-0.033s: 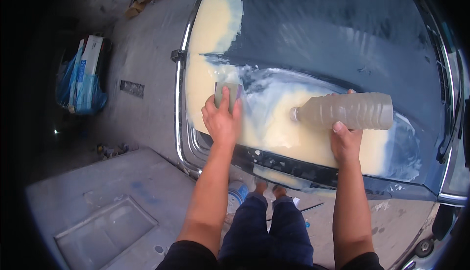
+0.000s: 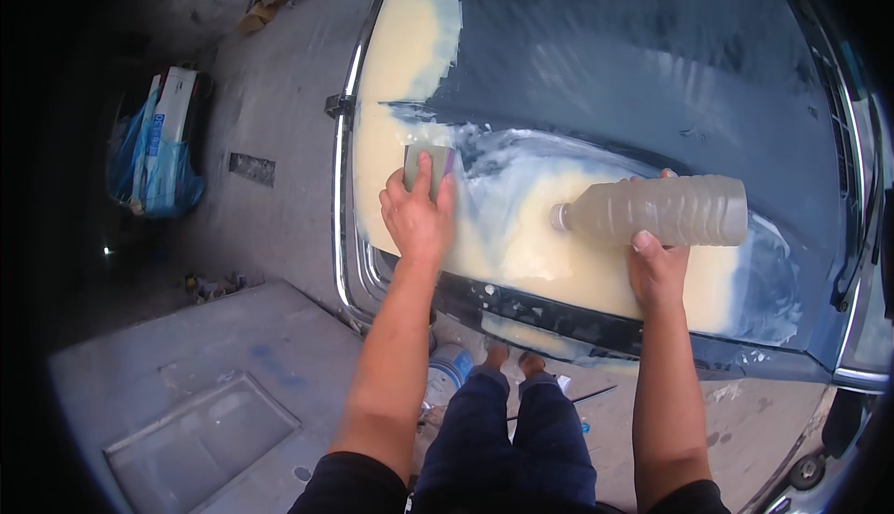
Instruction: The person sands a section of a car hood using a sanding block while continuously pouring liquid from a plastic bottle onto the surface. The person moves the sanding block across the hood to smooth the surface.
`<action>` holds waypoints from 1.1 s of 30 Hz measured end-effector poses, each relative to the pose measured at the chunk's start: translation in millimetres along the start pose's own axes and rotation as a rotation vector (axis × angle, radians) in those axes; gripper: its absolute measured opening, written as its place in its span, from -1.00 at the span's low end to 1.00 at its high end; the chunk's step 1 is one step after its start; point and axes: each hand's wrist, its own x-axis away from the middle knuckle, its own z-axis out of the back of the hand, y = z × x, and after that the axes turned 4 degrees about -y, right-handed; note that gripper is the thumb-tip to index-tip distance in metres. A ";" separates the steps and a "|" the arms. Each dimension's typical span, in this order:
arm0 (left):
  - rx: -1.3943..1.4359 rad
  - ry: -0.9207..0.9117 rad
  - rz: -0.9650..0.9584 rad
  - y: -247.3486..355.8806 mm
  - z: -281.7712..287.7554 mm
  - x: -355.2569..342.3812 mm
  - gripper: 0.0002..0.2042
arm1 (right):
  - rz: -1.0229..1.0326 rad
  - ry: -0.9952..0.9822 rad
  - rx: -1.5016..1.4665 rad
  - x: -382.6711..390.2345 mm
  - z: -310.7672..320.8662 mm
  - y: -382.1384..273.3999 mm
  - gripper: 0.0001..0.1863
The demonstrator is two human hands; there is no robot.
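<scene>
Head view: clasping grey-green block (image 2: 440, 166) in left hand (image 2: 416, 226), with index finger along its top, flat on cream patch (image 2: 533, 249) of dark car panel (image 2: 596, 86). Gripping cloudy plastic bottle (image 2: 691, 210) in right hand (image 2: 659, 275), between thumb on near side and fingertips on far side; held sideways over same patch, with neck toward block.

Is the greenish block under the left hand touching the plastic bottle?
Apart: the head view shows a broad stretch of the patchy panel between the block, under the left hand, and the bottle in the right hand.
</scene>
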 end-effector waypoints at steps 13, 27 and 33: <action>-0.122 -0.063 -0.027 11.8 8.6 33.6 -0.50 | -0.035 -0.014 0.020 -2.0 7.6 2.1 0.07; -0.151 -0.047 -0.085 6.4 4.5 48.8 -0.50 | -0.014 0.013 0.165 -0.8 10.5 6.0 0.01; -0.165 -0.073 -0.013 0.6 4.3 34.0 -0.50 | -0.007 0.014 0.146 1.3 7.3 5.1 -0.19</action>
